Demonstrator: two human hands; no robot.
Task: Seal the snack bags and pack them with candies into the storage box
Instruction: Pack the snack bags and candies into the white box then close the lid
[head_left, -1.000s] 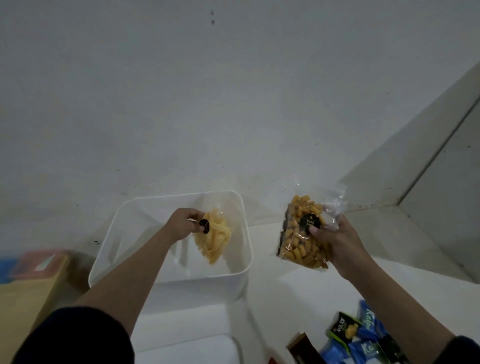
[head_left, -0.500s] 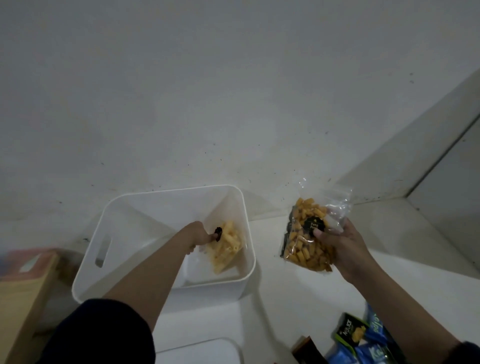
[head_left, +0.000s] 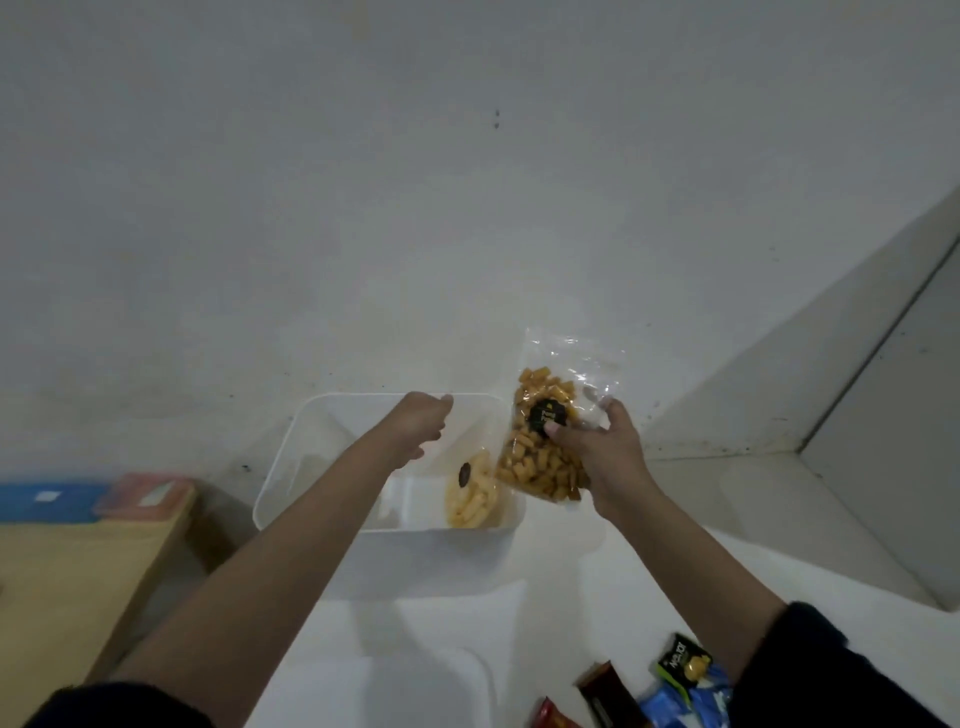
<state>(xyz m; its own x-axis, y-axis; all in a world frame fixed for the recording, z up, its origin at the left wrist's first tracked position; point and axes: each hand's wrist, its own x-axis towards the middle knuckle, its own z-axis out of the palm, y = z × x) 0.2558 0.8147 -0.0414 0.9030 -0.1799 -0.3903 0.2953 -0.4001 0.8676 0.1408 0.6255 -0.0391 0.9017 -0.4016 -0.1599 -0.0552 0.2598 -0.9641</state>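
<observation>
A white storage box (head_left: 291, 467) stands on the white table against the wall. Inside it, at the right end, lies a clear bag of pale yellow snacks (head_left: 470, 499) with a dark round label. My left hand (head_left: 423, 421) hovers over the box with loosely curled fingers and holds nothing. My right hand (head_left: 605, 447) grips a second clear bag of orange snacks (head_left: 535, 452) by its side, just above the box's right rim. That bag's clear top stands up crumpled.
Several small candy packets (head_left: 680, 675) in blue, green, brown and red lie at the table's near right edge. A white lid (head_left: 389, 691) lies in front of the box. A wooden surface (head_left: 67, 582) with a red and blue item sits to the left.
My left hand let go of the yellow snack bag, which now lies in the box, and lifted up. My right hand carried the orange bag left toward the box's rim.
</observation>
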